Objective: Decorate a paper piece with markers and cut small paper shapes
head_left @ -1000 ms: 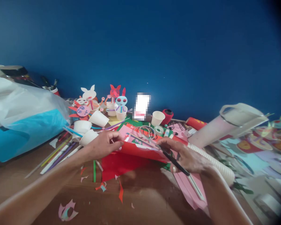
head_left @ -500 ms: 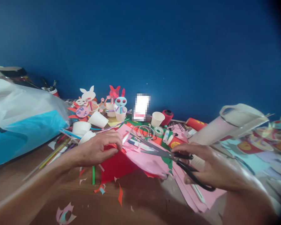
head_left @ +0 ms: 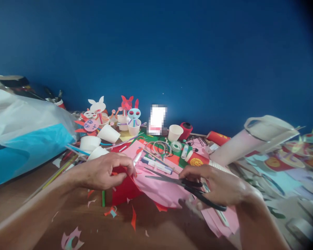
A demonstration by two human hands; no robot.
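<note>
Right of centre, the right hand (head_left: 214, 185) holds scissors (head_left: 169, 179), blades parted; left of centre, the left hand (head_left: 103, 171) pinches red paper (head_left: 123, 194).

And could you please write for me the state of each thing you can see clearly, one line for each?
Scissors: in the right hand, blades slightly open
Coloured paper: partly lifted, edge in the left hand
Blue rabbit: upright in a cup
Cup left of the rabbit: tipped over
Cup near the speaker: upright
Tape roll: lying flat
Screen: bright, contents blurred
Paper scraps: scattered
</note>
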